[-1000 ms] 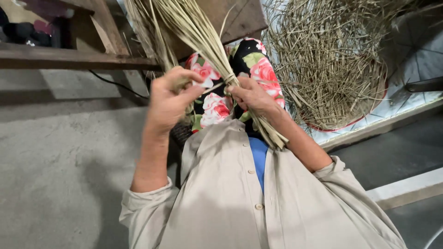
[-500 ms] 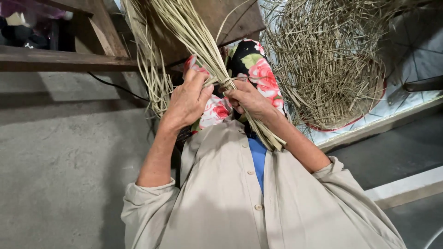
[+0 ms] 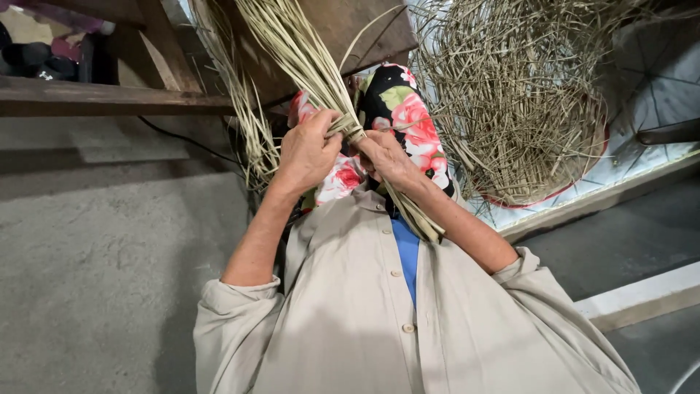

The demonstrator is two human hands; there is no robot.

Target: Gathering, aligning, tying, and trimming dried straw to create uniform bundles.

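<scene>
While both fists grip one bundle of straw point(image 3: 313, 66) at its waist, the left hand point(image 3: 306, 149) wraps round it from nine o'clock and the right hand point(image 3: 386, 157) pinches it from three. A heap of loose straw point(image 3: 525, 95) lies at two o'clock, a wooden beam point(image 3: 109, 96) at ten.

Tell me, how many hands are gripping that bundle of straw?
2: the left hand and the right hand meet on the straw bundle at its tied middle.
</scene>
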